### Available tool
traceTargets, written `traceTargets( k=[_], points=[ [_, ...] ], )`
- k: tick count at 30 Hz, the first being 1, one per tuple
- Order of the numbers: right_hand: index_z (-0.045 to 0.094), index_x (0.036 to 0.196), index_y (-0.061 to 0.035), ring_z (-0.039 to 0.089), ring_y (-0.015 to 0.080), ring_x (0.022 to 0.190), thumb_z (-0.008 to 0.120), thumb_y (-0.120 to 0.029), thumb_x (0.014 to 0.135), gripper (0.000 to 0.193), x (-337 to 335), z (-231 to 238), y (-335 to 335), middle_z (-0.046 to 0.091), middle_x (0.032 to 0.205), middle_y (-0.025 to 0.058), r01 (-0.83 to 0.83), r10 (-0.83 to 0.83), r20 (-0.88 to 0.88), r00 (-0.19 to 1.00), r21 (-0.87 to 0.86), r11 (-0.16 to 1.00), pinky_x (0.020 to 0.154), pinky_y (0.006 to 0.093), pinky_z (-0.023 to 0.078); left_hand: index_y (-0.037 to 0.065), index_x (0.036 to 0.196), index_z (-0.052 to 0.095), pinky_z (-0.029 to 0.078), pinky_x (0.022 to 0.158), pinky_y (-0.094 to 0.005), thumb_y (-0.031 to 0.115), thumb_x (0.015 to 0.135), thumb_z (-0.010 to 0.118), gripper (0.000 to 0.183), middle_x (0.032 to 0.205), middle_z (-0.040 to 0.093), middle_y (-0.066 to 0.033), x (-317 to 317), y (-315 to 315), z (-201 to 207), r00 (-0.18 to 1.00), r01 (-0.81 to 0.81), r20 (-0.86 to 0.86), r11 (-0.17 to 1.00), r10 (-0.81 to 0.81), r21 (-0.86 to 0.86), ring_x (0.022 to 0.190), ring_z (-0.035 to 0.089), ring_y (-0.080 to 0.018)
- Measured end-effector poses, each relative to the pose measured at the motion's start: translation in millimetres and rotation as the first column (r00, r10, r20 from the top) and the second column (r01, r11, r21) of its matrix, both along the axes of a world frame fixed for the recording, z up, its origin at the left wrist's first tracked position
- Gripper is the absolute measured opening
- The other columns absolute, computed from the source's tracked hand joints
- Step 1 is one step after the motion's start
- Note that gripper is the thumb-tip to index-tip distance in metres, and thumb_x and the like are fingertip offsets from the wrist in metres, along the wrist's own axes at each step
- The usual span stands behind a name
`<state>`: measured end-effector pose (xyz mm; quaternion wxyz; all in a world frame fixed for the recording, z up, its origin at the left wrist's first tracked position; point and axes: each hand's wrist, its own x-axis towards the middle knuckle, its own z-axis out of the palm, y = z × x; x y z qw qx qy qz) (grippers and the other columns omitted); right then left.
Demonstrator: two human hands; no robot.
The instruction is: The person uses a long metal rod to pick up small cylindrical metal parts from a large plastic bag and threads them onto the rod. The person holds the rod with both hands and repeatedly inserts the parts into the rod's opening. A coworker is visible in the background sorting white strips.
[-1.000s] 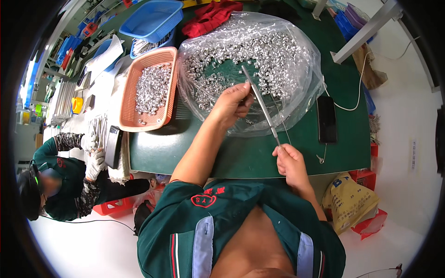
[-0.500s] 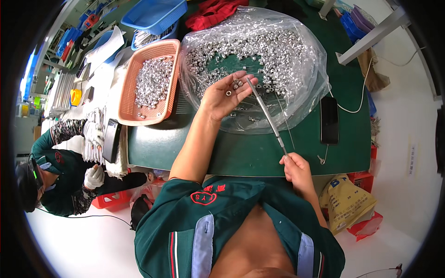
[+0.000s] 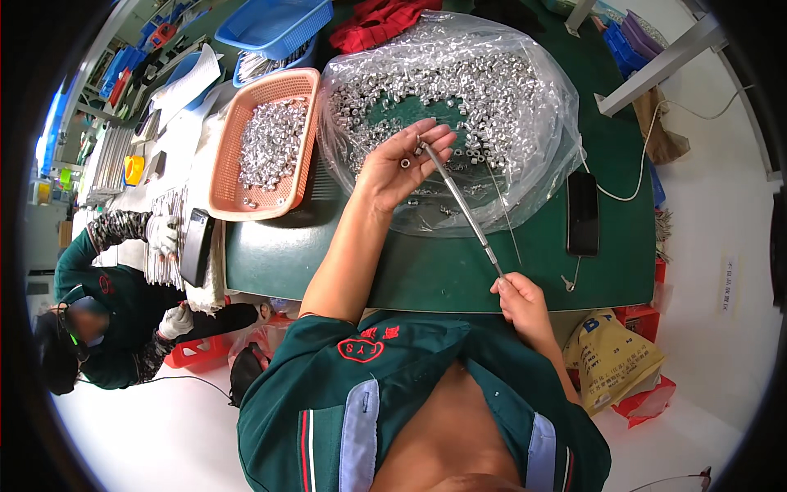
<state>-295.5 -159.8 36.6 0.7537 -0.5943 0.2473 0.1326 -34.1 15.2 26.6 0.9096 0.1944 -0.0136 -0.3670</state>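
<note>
My left hand [image 3: 384,179] is palm up above the near side of a clear plastic bag [image 3: 426,225], fingers spread, with several small silver metal rings [image 3: 405,163] on the palm and fingers. In my right hand [image 3: 525,305], near the table's front edge, the thumb and fingers pinch the thin end of a slim metal rod [image 3: 466,209]. The rod slants up and left, its far tip touching or close to the rings at my left fingers; whether one is on the tip is too small to tell. Many loose rings [image 3: 500,90] lie on the spread bag.
An orange plastic basket [image 3: 220,156] of small metal pieces stands left of the bag, with blue baskets [image 3: 275,25] behind. A black phone [image 3: 583,213] lies on the green table [image 3: 328,271] at right. A gloved co-worker [image 3: 115,303] handles thin rods at far left.
The rod's far tip has moved down and left, from beside my left fingertips in among the rings. My right hand has shifted slightly left. The co-worker's head and lower hand have moved.
</note>
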Motion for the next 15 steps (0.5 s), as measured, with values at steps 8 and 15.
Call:
traceTargets(
  k=[8, 15],
  points=[
    [0.056, 0.086, -0.0024, 0.031, 0.0002, 0.05, 0.05, -0.017, 0.094, 0.018, -0.8, 1.2, 1.5, 0.036, 0.06, -0.0073, -0.015, 0.015, 0.017, 1.0, -0.021, 1.0, 0.043, 0.0175, 0.024, -0.008, 0.127, 0.037, 0.04, 0.103, -0.0503, 0.004, 0.094, 0.042, 0.035, 0.126, 0.045, -0.0249, -1.2, -4.8, -1.7, 0.996, -0.064, -0.059, 0.998, 0.064, -0.006, 0.124, 0.042, -0.0396],
    [0.056, 0.086, -0.0027, 0.03, 0.0003, 0.05, 0.05, -0.017, 0.094, 0.018, -0.5, 8.3, 1.6, 0.036, 0.06, -0.0077, -0.005, 0.005, 0.019, 1.0, 0.001, 1.0, 0.043, 0.0179, 0.025, -0.008, 0.126, 0.037, 0.04, 0.103, -0.0502, 0.01, 0.095, 0.043, 0.036, 0.126, 0.046, -0.0249, -2.3, -3.0, -2.0, 0.999, -0.024, -0.033, 0.999, 0.022, -0.036, 0.123, 0.042, -0.0397]
  ],
)
